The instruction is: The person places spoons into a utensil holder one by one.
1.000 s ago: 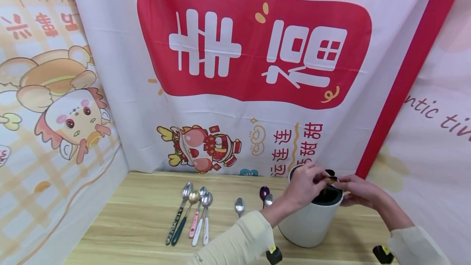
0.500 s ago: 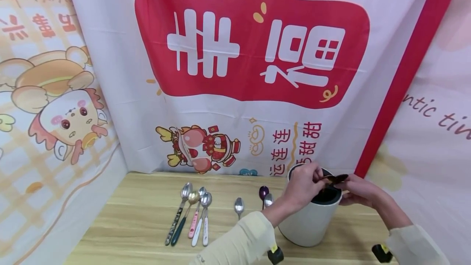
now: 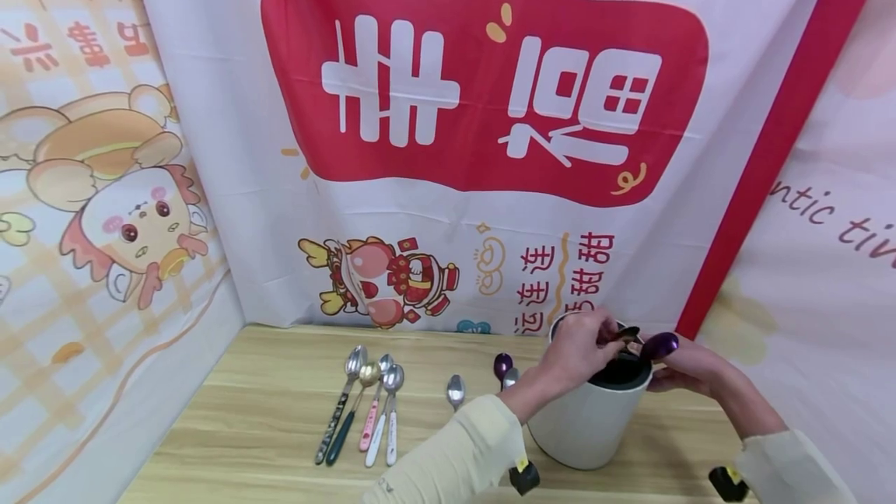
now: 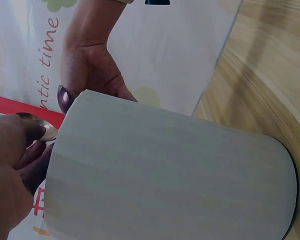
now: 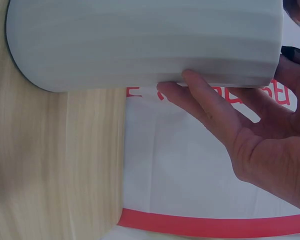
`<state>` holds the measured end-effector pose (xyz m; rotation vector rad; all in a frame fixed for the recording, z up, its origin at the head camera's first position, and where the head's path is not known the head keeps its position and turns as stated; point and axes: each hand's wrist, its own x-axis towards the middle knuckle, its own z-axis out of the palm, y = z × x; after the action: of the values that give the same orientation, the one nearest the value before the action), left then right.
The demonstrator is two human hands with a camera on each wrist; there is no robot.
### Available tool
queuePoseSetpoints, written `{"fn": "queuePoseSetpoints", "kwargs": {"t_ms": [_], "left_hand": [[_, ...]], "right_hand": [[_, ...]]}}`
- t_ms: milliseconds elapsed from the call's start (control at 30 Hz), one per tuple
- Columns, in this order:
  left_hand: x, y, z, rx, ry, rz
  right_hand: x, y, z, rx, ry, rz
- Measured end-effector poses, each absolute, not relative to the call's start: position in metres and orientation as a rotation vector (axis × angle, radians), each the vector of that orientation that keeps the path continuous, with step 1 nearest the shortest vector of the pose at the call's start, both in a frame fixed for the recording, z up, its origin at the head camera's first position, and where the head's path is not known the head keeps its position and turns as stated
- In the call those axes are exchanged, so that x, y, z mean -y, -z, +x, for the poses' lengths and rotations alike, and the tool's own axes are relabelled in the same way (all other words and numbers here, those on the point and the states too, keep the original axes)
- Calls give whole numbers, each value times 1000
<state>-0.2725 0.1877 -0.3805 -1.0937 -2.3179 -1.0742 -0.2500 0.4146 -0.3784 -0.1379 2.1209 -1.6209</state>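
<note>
A white cylindrical holder [image 3: 588,430] with a dark inner rim stands upright on the table. Above its opening my left hand [image 3: 577,344] pinches a gold-toned spoon [image 4: 49,131]; most of its handle is hidden. At the holder's right rim, the bowl of a purple spoon [image 3: 660,346] sticks up in front of my right hand [image 3: 689,362]. In the right wrist view, the right hand's fingers [image 5: 210,102] are extended and touch the outside of the holder's wall. Its thumb is hidden there.
Several spoons [image 3: 364,411] with patterned, green, pink and white handles lie at the table's left. Closer to the holder lie a silver spoon [image 3: 456,390], a second purple spoon [image 3: 502,366] and another silver one [image 3: 512,378]. A printed cloth [image 3: 476,212] hangs behind the wooden table [image 3: 231,418].
The purple spoon's bowl has swung from the middle of the opening to the right rim. My left hand stays over the holder with the gold-toned spoon; the right hand has barely moved.
</note>
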Motion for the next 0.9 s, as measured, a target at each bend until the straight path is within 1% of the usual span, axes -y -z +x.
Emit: {"fn": "queuePoseSetpoints", "kwargs": {"t_ms": [200, 567, 900], "left_hand": [[-181, 381, -273, 2391, 1038, -1208], [-148, 383, -276, 2414, 1092, -1217], [-107, 388, -288, 2394, 1196, -1084]], "right_hand": [[-414, 381, -251, -2151, 1614, -106], [-411, 377, -255, -2140, 1578, -132], [-410, 379, -253, -2097, 1622, -165]]}}
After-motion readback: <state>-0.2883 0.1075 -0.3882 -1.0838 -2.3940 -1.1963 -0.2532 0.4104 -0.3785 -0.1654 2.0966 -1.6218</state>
